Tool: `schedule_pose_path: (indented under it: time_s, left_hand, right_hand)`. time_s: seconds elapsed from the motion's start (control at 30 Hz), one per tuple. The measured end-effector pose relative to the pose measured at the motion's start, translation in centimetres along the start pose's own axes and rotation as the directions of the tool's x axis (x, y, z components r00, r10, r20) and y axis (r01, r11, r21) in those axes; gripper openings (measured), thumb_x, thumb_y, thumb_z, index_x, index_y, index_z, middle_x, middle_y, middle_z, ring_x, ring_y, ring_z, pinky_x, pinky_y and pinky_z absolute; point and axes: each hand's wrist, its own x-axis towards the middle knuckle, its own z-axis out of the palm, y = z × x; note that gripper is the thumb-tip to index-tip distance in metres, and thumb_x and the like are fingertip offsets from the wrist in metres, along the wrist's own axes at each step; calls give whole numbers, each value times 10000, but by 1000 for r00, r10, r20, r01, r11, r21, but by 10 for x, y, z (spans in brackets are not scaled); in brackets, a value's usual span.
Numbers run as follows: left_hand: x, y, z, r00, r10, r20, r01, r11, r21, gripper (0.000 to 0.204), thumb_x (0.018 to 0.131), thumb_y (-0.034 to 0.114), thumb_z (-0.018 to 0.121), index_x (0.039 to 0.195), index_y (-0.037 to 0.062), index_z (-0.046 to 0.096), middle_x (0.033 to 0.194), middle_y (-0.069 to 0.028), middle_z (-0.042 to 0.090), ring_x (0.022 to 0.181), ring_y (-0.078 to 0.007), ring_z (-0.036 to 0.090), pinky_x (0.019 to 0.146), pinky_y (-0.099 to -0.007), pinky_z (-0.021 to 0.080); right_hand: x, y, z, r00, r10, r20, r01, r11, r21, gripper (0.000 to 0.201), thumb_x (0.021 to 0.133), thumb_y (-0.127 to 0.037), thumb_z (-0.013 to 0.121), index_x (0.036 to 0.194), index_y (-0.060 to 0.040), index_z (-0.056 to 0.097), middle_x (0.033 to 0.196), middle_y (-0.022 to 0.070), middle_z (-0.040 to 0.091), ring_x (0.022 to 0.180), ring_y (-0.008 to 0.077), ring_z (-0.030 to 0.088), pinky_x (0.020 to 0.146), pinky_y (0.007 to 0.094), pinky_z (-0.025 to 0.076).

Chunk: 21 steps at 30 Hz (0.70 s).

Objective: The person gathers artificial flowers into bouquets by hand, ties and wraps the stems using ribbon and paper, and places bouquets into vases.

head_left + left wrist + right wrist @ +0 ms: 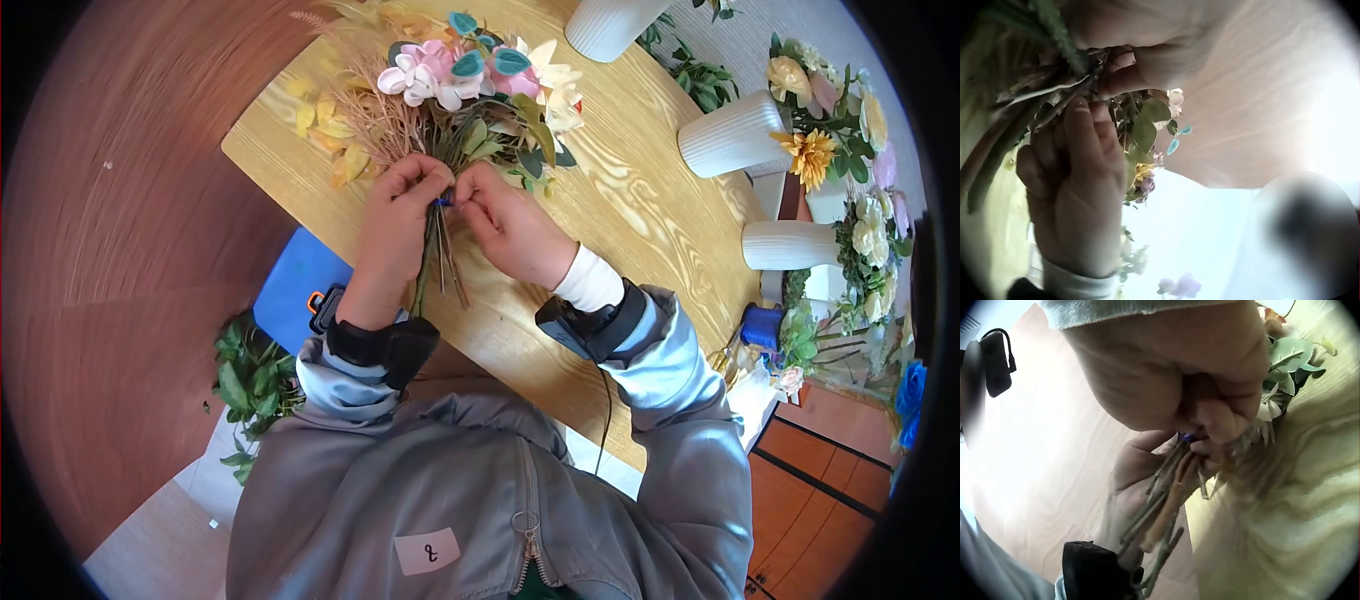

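A bouquet of artificial flowers (430, 75), with pink and cream blooms and green leaves, lies over the table with its stems (432, 262) toward the person. The left hand (400, 215) grips the stems just below the blooms, thumb bent over them. A narrow blue ribbon (441, 202) crosses the stems between the two hands. With curled fingers, the right hand (515, 228) pinches at the ribbon from the other side. From the right wrist, the blue ribbon (1189, 437) shows under the right fingertips, and cut stem ends (1166, 519) fan out below.
The wood-grain table (620, 200) has a near edge beside the person. White ribbed vases (728, 135) with flowers stand along its far right side, near a blue ribbon spool (762, 326). A blue stool (298, 285) and leafy greenery (250, 375) are at the lower left.
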Motion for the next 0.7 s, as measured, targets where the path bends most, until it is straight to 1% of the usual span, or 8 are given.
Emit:
schedule_pose_path:
  time_s: [0.03,0.3,0.37,0.4,0.47,0.5,0.57,0.7]
  left_hand:
    - [-1,-2,2,997,53,-55,-45,988,147,34,763,60,536,754,29,546,688,12,503,665,-72,453,618,-202,354]
    - [1,-9,9,988,88,-123,-65,982,176,53,767,64,534,737,23,550,668,13,503,639,-66,440,603,-198,345]
    - [0,-11,10,989,83,-119,-59,980,188,54,768,63,532,738,23,551,667,14,503,638,-66,438,602,-199,344]
    - [1,-12,9,988,87,-125,-63,981,182,56,770,62,530,738,22,552,665,13,504,638,-66,439,599,-199,345]
    - [3,-14,9,987,93,-130,-69,982,178,59,773,62,527,738,21,553,663,11,505,638,-66,440,596,-199,346]
    - [4,-14,8,986,85,-145,-64,988,142,62,774,62,525,737,21,554,661,10,507,633,-67,442,591,-198,347]
    - [6,-15,7,984,78,-160,-62,992,107,65,776,63,523,736,22,555,659,8,510,628,-68,444,585,-198,347]
    - [5,-15,5,986,82,-142,-54,981,189,64,775,63,525,733,25,554,657,13,503,607,-64,442,545,-197,352]
  right_hand:
    - [0,-1,-1,1000,22,22,-21,999,-31,83,801,-36,431,879,-34,403,708,184,518,663,373,515,561,405,398]
    - [3,-7,-1,998,66,13,-61,965,-257,120,765,-42,444,864,15,409,661,220,544,634,401,529,550,457,403]
    - [5,-10,-2,988,142,61,-98,882,-461,131,777,-63,462,874,9,411,663,186,553,631,374,544,537,434,414]
    - [5,-13,-1,988,143,60,-99,882,-462,131,777,-63,462,874,9,411,663,186,553,631,374,544,537,434,414]
    - [8,-19,1,995,88,54,-33,766,-642,145,691,-38,501,805,39,459,645,187,573,614,333,579,525,396,457]
    - [9,-23,2,995,87,53,-32,766,-642,145,691,-38,501,805,39,459,645,187,573,614,333,579,525,396,457]
    - [9,-30,2,990,109,84,-8,657,-754,104,688,-61,517,757,18,513,659,167,588,619,299,598,539,363,479]
    - [12,-38,-1,983,84,166,78,623,-779,67,688,-70,526,706,-9,546,669,162,594,622,291,602,545,355,486]
